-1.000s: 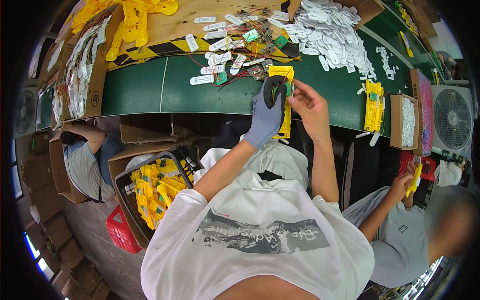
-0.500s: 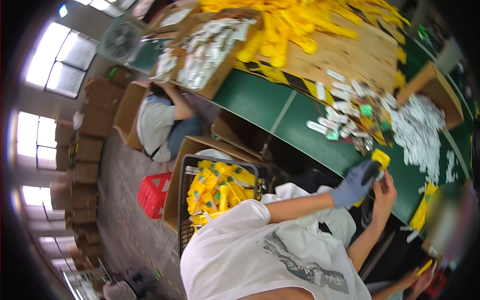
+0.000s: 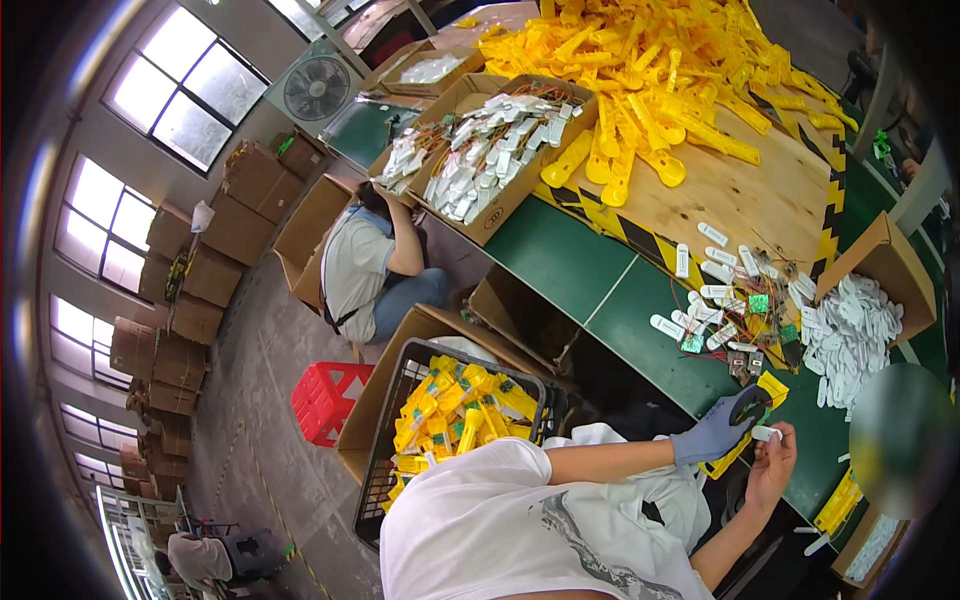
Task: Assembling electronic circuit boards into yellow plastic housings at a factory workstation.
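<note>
At the tabletop's (image 3: 562,262) near edge, your left hand (image 3: 715,428) clasped a yellow shell (image 3: 772,388) and your right hand (image 3: 774,465) pinched a white strip (image 3: 765,433), apparently not yet fitted. Shells with green boards lay in the basket (image 3: 373,492); loose shells (image 3: 650,70) and strips (image 3: 855,335) lay heaped on the tabletop.

Windows (image 3: 187,98): glaring, left of red stool (image 3: 320,405)
Under green table (image 3: 565,265): deep shadow, right of stool
Blur: 1 patch (image 3: 900,440), far right of stool
Rim: black, bowed
</note>
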`<move>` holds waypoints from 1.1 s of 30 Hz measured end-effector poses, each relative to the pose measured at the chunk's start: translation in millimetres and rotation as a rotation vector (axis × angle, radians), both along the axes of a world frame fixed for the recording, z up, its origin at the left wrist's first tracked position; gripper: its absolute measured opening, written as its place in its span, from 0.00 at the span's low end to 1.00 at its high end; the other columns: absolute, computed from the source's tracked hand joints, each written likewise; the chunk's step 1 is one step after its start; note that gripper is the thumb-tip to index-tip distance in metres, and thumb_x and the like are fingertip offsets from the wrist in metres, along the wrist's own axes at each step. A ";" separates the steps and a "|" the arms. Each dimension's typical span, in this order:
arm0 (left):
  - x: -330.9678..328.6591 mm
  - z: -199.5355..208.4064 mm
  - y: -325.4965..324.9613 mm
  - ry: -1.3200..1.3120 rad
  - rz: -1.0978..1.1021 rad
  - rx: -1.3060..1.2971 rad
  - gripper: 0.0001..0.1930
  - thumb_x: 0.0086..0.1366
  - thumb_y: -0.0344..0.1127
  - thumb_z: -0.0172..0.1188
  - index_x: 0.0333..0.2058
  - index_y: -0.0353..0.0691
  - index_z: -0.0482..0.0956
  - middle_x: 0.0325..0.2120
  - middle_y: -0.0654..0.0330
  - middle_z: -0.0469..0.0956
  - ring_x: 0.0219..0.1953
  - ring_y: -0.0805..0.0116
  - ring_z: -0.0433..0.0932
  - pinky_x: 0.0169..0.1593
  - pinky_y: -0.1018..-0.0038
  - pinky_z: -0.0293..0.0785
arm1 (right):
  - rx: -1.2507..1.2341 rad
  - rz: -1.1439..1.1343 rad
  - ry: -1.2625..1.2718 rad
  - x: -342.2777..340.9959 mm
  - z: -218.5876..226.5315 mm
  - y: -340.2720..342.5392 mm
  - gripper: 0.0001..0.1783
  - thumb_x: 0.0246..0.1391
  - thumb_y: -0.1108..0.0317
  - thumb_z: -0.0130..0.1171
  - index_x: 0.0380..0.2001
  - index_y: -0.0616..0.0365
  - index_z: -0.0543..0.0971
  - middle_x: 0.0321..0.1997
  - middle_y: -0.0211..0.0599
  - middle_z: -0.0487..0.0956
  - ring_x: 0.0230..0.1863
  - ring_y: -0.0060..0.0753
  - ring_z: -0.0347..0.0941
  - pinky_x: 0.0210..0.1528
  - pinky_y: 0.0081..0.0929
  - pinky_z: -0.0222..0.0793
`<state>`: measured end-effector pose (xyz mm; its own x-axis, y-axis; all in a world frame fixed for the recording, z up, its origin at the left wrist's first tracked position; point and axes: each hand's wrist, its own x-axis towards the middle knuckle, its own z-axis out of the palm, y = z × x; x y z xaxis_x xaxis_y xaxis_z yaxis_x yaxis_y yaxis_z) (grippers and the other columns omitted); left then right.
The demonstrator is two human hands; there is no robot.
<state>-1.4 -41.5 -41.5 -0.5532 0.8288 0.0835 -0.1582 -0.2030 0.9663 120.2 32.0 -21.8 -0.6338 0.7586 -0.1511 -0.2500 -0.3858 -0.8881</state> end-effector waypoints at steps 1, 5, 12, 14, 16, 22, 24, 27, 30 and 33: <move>-0.7 1.6 -1.3 0.010 -0.003 0.000 0.17 0.61 0.28 0.50 0.49 0.33 0.66 0.34 0.54 0.76 0.34 0.73 0.71 0.39 0.74 0.69 | 0.000 -0.003 0.010 3.5 -4.2 1.3 0.06 0.54 0.73 0.54 0.36 0.59 0.69 0.30 0.28 0.72 0.25 0.13 0.67 0.28 0.09 0.63; 3.4 -6.8 -4.1 -0.094 -0.074 -0.072 0.17 0.60 0.29 0.51 0.49 0.34 0.67 0.35 0.54 0.76 0.35 0.72 0.71 0.40 0.74 0.69 | 0.056 0.004 -0.060 10.2 -6.2 0.0 0.04 0.56 0.70 0.52 0.33 0.58 0.70 0.30 0.25 0.70 0.27 0.11 0.65 0.28 0.08 0.61; -2.3 -26.7 -6.8 0.293 0.042 -0.346 0.18 0.62 0.35 0.51 0.48 0.31 0.68 0.37 0.52 0.75 0.39 0.67 0.72 0.43 0.68 0.68 | 0.355 -0.088 -0.149 -17.3 5.4 -4.0 0.09 0.47 0.73 0.58 0.32 0.58 0.69 0.31 0.26 0.67 0.35 0.19 0.63 0.38 0.15 0.58; -13.0 -4.7 -4.6 0.053 0.063 -0.074 0.15 0.62 0.30 0.48 0.48 0.34 0.68 0.38 0.55 0.74 0.37 0.70 0.71 0.42 0.74 0.67 | 0.325 -0.098 -0.116 -28.1 0.9 -2.4 0.15 0.44 0.76 0.60 0.37 0.60 0.70 0.34 0.29 0.71 0.38 0.20 0.66 0.42 0.20 0.64; -14.4 4.3 -4.1 -0.038 0.017 -0.091 0.13 0.62 0.27 0.47 0.47 0.34 0.67 0.34 0.59 0.73 0.36 0.75 0.69 0.40 0.77 0.67 | 0.301 -0.097 -0.092 -27.6 -6.6 -0.6 0.15 0.45 0.78 0.61 0.38 0.63 0.71 0.34 0.31 0.73 0.36 0.19 0.70 0.38 0.18 0.68; -2.4 9.6 1.6 -0.150 -0.023 -0.075 0.07 0.64 0.30 0.48 0.40 0.39 0.69 0.29 0.66 0.69 0.30 0.82 0.66 0.32 0.82 0.64 | 0.206 -0.076 -0.239 -11.8 6.3 -6.6 0.11 0.49 0.72 0.60 0.37 0.61 0.74 0.27 0.25 0.75 0.24 0.10 0.67 0.26 0.08 0.62; -1.3 10.7 -0.2 -0.173 -0.038 -0.088 0.07 0.64 0.31 0.49 0.40 0.39 0.69 0.28 0.67 0.69 0.28 0.83 0.65 0.31 0.83 0.64 | 0.226 -0.072 -0.270 -7.6 4.7 -7.4 0.10 0.49 0.72 0.60 0.37 0.60 0.75 0.26 0.25 0.75 0.23 0.09 0.66 0.25 0.07 0.61; -1.3 14.5 -1.8 -0.147 -0.054 -0.155 0.07 0.64 0.31 0.49 0.40 0.40 0.69 0.28 0.67 0.68 0.28 0.83 0.64 0.31 0.83 0.64 | 0.181 -0.052 -0.155 -3.7 0.2 -5.8 0.10 0.50 0.71 0.60 0.36 0.61 0.75 0.28 0.26 0.76 0.25 0.09 0.68 0.26 0.10 0.62; -3.6 17.9 -2.1 -0.198 -0.072 -0.156 0.08 0.64 0.30 0.49 0.41 0.39 0.70 0.29 0.66 0.70 0.30 0.82 0.65 0.33 0.83 0.65 | 0.207 -0.038 -0.150 -4.2 0.0 -4.6 0.10 0.50 0.71 0.60 0.36 0.61 0.75 0.28 0.26 0.76 0.25 0.09 0.67 0.25 0.09 0.61; -6.5 10.0 0.3 -0.094 -0.034 -0.110 0.10 0.63 0.28 0.49 0.43 0.38 0.69 0.33 0.63 0.72 0.32 0.80 0.67 0.35 0.81 0.66 | 0.223 -0.047 -0.157 -11.2 0.6 -4.5 0.10 0.50 0.71 0.60 0.36 0.62 0.75 0.29 0.27 0.76 0.28 0.11 0.68 0.29 0.10 0.63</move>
<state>-7.9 -41.2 -31.5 -0.5259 0.8484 -0.0603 -0.2543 -0.0893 0.9630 109.0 27.5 -21.2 -0.5794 0.8120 -0.0706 -0.1156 -0.1676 -0.9791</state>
